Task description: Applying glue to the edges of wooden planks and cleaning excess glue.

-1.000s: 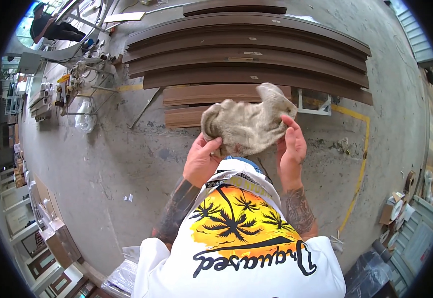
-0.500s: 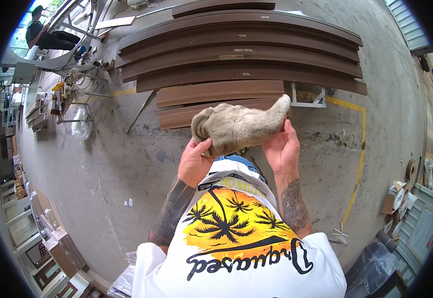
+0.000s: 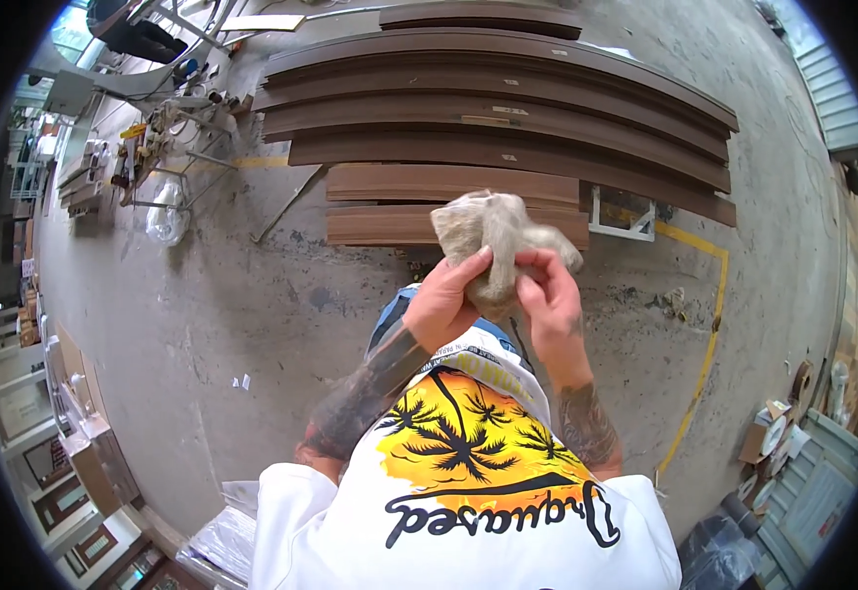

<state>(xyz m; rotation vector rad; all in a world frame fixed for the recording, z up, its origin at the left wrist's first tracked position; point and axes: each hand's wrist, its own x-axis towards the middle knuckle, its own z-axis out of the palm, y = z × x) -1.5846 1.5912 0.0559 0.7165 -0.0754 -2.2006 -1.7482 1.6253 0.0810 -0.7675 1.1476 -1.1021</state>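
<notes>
A beige fuzzy cloth [image 3: 493,236], bunched and folded, hangs between my two hands in front of my body. Its right part is blurred by motion. My left hand [image 3: 445,300] grips its lower left side, thumb laid over the fabric. Close beside it, my right hand [image 3: 552,305] pinches the right side with bent fingers and thumb. Just beyond the cloth lie two shorter brown boards [image 3: 380,226], which it partly covers.
Long dark brown boards [image 3: 488,88] lie in rows on a white metal support [image 3: 625,211]. A yellow line [image 3: 719,295] marks the concrete floor on the right. A cluttered metal stand [image 3: 168,147] is at far left. A person [image 3: 139,34] is at the upper left.
The cloth has gone from stretched out between my hands to bunched up. My hands have come closer together, and the view has shifted slightly.
</notes>
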